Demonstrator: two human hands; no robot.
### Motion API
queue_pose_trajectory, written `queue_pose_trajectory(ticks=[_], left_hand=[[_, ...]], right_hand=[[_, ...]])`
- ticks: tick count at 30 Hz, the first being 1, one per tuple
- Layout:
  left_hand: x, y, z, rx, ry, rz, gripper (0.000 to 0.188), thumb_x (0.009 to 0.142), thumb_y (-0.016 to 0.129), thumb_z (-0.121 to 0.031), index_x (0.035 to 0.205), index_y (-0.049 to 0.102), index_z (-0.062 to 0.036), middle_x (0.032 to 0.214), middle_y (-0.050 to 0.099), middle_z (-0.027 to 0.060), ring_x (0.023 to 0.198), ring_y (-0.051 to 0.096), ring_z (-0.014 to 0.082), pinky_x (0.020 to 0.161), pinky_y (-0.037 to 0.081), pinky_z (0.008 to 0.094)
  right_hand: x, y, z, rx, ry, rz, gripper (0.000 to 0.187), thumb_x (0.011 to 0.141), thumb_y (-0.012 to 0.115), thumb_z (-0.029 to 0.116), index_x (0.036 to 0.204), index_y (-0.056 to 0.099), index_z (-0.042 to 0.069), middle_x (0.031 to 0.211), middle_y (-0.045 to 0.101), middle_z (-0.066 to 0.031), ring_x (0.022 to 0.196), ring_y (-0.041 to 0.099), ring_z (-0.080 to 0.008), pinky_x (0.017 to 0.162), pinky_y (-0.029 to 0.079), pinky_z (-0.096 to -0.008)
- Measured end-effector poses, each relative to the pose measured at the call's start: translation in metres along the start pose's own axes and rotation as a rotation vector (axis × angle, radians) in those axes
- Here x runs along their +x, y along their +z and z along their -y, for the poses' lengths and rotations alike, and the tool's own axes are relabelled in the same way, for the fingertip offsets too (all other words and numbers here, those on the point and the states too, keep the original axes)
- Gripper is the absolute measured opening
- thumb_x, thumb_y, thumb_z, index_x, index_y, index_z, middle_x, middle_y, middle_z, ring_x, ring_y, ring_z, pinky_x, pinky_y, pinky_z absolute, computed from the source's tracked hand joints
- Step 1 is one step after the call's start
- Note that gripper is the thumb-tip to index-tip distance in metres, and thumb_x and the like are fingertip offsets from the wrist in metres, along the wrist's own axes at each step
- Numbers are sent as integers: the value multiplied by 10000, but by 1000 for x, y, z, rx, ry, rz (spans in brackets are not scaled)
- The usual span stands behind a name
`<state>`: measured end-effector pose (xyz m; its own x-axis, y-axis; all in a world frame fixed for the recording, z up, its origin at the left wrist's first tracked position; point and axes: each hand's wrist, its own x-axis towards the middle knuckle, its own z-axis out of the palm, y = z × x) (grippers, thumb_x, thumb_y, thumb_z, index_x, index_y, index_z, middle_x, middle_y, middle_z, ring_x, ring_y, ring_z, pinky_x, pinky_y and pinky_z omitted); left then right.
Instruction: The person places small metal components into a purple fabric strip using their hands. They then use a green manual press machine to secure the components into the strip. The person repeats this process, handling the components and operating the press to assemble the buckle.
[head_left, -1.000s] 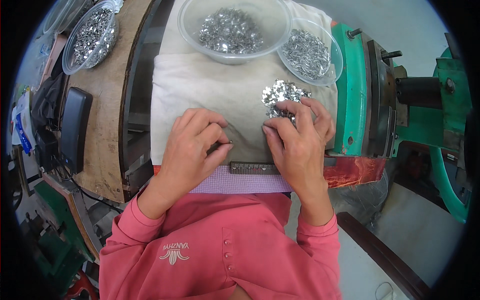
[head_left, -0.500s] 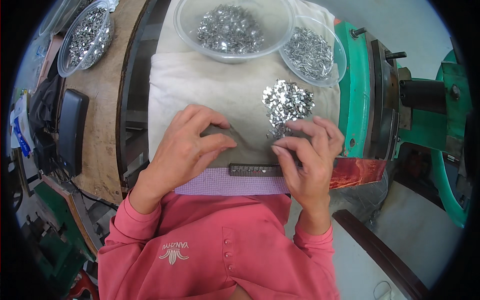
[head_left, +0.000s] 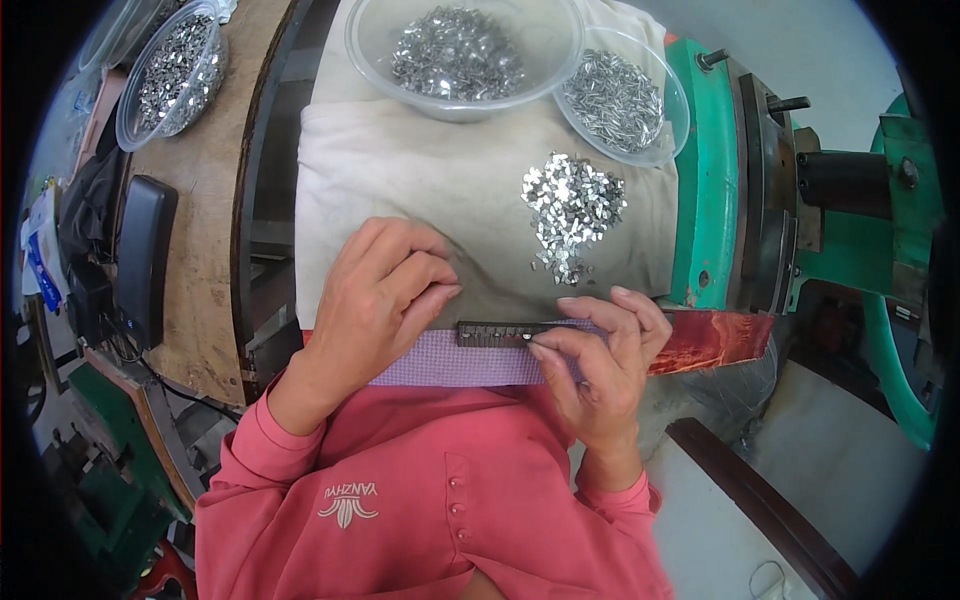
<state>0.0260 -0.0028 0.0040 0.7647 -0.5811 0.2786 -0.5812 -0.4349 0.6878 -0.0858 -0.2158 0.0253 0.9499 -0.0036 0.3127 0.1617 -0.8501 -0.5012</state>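
A dark slotted strip point(head_left: 490, 335) lies along the near edge of the cloth, with small bright bits in its slots. At its right end, the thumb and forefinger of my right hand point(head_left: 605, 365) pinch a small shiny metal piece point(head_left: 528, 338). My left hand point(head_left: 380, 295) rests over the cloth, left of the strip. Its thumb and forefinger are pressed together, and whatever they hold is too small to make out. Beyond my right hand a loose pile of small flat metal pieces point(head_left: 575, 205) is spread on the cloth.
A large clear bowl point(head_left: 365, 62) of metal pieces stands at the back, beside a shallow clear dish point(head_left: 675, 135) of small metal pins. Green machinery point(head_left: 700, 190) borders the right side. On the wooden bench point(head_left: 205, 240) at left are another bowl point(head_left: 130, 120) and a black box point(head_left: 147, 260).
My right hand has come from the edge of the pile toward me, down to the strip. On my left hand, the thumb and forefinger have closed together.
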Motion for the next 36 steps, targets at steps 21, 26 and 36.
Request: queue_pose_trajectory(ticks=[21,26,36], left_hand=[[-24,1,-12,-68,-41,-94,203,705,788,7,849,654,-42,921,631,84,867,586,284,729,464,372],[-23,4,-16,-93,-29,-96,202,703,792,-4,841,648,-40,917,629,76,844,585,278,710,457,377],[-15,18,-37,-100,31,-7,251,671,816,-13,853,653,-70,937,645,62,893,606,269,758,445,375]], right_hand=[[1,29,16,-65,-65,-42,141,725,818,200,844,744,188,1059,679,39,1192,480,-246,998,322,-408],[-1,4,0,-74,35,-94,186,694,843,148,862,770,184,1029,681,23,1169,480,-271,993,340,-396],[-18,-9,-17,-90,123,-165,200,690,830,81,868,762,142,1005,677,-6,1141,489,-276,988,369,-402]])
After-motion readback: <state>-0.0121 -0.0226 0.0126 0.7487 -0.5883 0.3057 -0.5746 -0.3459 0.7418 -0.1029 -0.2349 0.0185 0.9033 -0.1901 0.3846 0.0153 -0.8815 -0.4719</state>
